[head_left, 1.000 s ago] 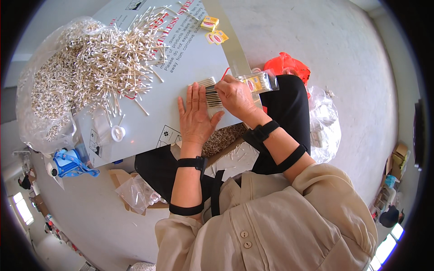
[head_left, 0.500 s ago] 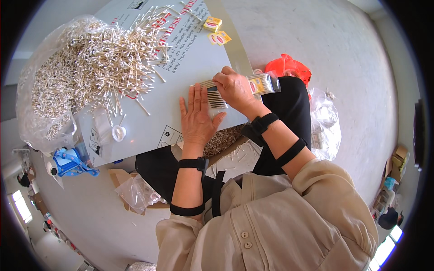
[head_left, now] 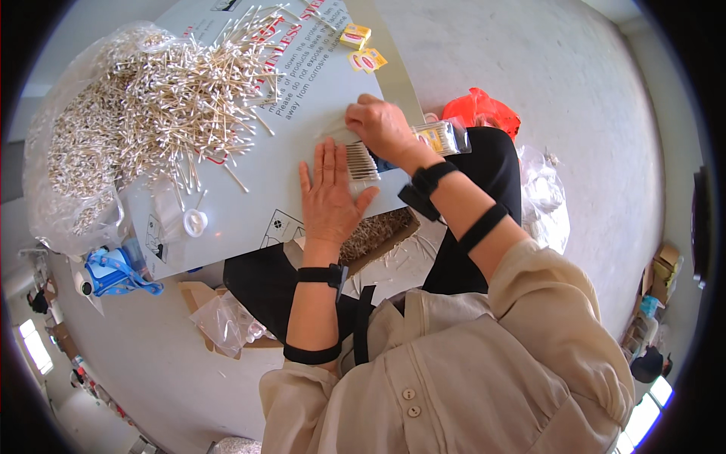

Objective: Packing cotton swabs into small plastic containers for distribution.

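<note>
A row of cotton swabs [head_left: 361, 162], in what looks like a clear flat bag, lies near the table's front edge. My left hand [head_left: 330, 193] rests flat with its fingers stretched over the left part of the row. Just beyond the swabs, my right hand [head_left: 376, 130] has its fingers curled in a pinch. A faint sheet of clear film shows near its fingertips, but what they grip is hidden. Under my right wrist, packed swabs with a yellow label [head_left: 437, 139] lie in clear plastic at the table's right edge.
A large clear bag [head_left: 72, 144] spills a heap of loose cotton swabs [head_left: 189, 98] at the left. Yellow cards [head_left: 355, 36] lie at the far right edge. A tape roll [head_left: 195, 222] sits front left. Below are a box of swabs [head_left: 382, 234] and a red bag [head_left: 484, 112].
My right hand has shifted slightly left and away from me, off the swabs, uncovering more of the row. My left hand has stayed almost in place.
</note>
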{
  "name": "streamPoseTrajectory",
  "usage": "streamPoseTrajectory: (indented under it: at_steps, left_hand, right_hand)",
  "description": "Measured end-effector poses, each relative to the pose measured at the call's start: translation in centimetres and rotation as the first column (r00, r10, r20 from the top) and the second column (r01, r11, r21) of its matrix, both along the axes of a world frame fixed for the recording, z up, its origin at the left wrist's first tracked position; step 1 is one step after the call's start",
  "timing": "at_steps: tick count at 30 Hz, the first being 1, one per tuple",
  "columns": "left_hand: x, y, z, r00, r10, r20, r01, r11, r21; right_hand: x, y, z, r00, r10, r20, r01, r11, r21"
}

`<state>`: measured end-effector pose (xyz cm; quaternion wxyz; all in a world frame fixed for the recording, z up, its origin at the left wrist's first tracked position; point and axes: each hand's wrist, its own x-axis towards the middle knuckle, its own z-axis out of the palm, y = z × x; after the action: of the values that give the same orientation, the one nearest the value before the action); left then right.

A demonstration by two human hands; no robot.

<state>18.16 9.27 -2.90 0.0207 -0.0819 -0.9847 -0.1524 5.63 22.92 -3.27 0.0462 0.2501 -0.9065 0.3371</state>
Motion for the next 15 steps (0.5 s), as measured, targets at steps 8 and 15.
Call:
streamPoseTrajectory:
  at_steps: [8,15]
  left_hand:
    - [0.1,-0.4,-0.3,1.0,-0.008,-0.03,0.007,1.0,-0.026]
    - [-0.1,-0.2,-0.1,1.0,0.012,-0.017,-0.013,0.999,-0.039]
  right_hand:
    - [0.9,2.2,2.3,0.968,0.236,-0.082,-0.228,0.969,0.094]
    - [6.6,4.6,1.8,0.931,0.35,-0.104,-0.297,0.892,0.34]
